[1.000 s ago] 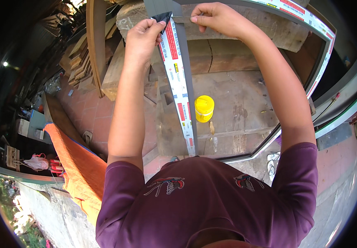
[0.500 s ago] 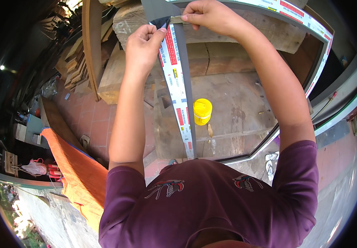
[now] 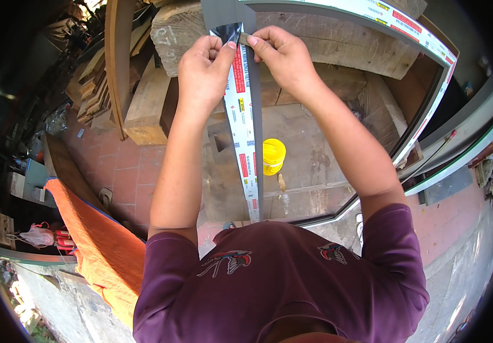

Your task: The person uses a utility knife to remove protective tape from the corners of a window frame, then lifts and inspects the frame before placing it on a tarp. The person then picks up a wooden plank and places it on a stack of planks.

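A grey metal frame (image 3: 257, 137) stands in front of me, its near bar covered by a white protective film (image 3: 239, 120) with red and yellow print. At the top of that bar the film is peeled back, and its black underside (image 3: 227, 32) shows. My left hand (image 3: 202, 74) pinches the loose end of the film between thumb and fingers. Just to its right, my right hand (image 3: 285, 60) grips a short, thin, flat blade-like piece (image 3: 244, 39), its tip at the film's edge. Most of that piece is hidden by my fingers.
Thick timber beams (image 3: 326, 46) lie behind the frame, and an upright board (image 3: 116, 68) stands at the left. A yellow bucket (image 3: 274, 156) sits on a wooden surface beyond the bar. Orange cloth (image 3: 98, 240) hangs at my lower left. Red tiles (image 3: 118, 166) cover the floor.
My right hand has come down and left, closer to the left hand, bringing the flat piece to the film's edge. My left hand still pinches the film. The view has shifted slightly.
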`<state>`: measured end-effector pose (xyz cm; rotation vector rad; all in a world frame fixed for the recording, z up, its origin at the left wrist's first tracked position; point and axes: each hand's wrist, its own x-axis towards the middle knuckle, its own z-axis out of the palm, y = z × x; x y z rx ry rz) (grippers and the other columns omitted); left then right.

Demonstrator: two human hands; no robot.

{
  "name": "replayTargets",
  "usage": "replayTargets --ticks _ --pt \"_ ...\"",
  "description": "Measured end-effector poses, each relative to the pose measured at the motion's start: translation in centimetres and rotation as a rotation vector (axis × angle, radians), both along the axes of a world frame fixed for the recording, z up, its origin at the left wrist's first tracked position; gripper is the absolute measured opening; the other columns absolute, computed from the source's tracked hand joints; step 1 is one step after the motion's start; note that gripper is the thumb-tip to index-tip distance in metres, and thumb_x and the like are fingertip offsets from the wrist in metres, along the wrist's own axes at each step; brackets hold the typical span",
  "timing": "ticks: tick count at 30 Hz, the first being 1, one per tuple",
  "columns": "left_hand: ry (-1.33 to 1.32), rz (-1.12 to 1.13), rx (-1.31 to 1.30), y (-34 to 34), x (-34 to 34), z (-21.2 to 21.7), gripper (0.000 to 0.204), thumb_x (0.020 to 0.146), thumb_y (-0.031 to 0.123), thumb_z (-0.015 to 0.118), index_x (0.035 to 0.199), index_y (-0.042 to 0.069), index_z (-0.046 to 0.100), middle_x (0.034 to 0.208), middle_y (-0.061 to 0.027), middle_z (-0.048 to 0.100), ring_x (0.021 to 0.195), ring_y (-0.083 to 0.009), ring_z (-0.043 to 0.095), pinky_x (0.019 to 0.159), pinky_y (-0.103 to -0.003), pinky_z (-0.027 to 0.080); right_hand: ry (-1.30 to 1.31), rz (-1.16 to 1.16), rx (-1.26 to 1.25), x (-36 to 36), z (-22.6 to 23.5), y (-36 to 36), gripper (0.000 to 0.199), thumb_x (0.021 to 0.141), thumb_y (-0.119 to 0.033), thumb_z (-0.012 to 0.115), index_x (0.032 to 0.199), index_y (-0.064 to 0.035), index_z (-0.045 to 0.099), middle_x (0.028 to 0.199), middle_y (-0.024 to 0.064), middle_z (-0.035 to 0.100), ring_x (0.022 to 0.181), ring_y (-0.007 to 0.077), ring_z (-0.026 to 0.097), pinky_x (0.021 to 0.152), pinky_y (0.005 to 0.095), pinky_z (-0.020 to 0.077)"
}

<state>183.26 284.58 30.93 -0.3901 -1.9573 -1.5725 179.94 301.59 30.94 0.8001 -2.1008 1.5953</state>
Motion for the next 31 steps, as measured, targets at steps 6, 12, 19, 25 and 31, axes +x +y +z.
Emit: replayTargets --ticks 6,12,19,25,31 --pt "-0.016 -0.029 0.020 -0.1 0.2 0.3 0.022 0.093 0.019 0.068 0.085 -0.001 0.061 0.065 -0.0044 0.064 0.054 -0.0074 0.055 0.048 -0.027 0.044 0.036 -0.092 -0.194 0.7 -2.1 -2.1 0.021 0.100 -0.022 0.065 0.101 -0.0014 0.067 0.081 0.0000 0.065 0.076 0.0059 0.057 0.070 0.0231 0.0486" --pt "-0.033 0.006 -0.036 -0.3 0.2 0.1 0.018 0.097 0.017 0.067 0.089 0.001 0.063 0.072 0.0033 0.061 0.063 -0.0018 0.050 0.056 -0.021 0.040 0.063 -0.192 -0.248 1.7 -2.1 -3.5 0.019 0.098 -0.020 0.066 0.098 -0.0008 0.067 0.082 0.0117 0.071 0.074 0.0157 0.066 0.069 0.0322 0.0534" --pt "-0.048 -0.017 -0.027 -0.3 0.1 -0.1 0.017 0.098 0.016 0.066 0.089 0.002 0.063 0.072 0.0042 0.060 0.064 -0.0019 0.050 0.056 -0.021 0.040 0.100 -0.194 -0.239 1.1 -2.5 -3.5 0.021 0.100 -0.021 0.065 0.102 -0.0006 0.066 0.079 0.0011 0.066 0.074 0.0066 0.059 0.068 0.0245 0.0504" --pt "-0.035 -0.129 0.038 -1.0 -0.7 -0.1 0.021 0.096 0.019 0.066 0.087 0.001 0.062 0.070 -0.0003 0.062 0.063 -0.0051 0.052 0.057 -0.025 0.042 0.018 -0.152 -0.329 1.0 -2.8 -3.5 0.020 0.098 -0.020 0.066 0.098 -0.0001 0.068 0.082 0.0084 0.071 0.074 0.0126 0.064 0.068 0.0307 0.0521" --pt "-0.087 -0.165 0.001 -1.6 -0.6 0.0 0.016 0.098 0.017 0.065 0.091 0.003 0.062 0.078 0.0037 0.060 0.072 -0.0035 0.051 0.066 -0.021 0.041 0.013 -0.139 -0.320 1.1 -2.3 -3.6 0.020 0.098 -0.021 0.066 0.098 -0.0007 0.068 0.084 0.0067 0.071 0.076 0.0113 0.063 0.071 0.0294 0.0520"
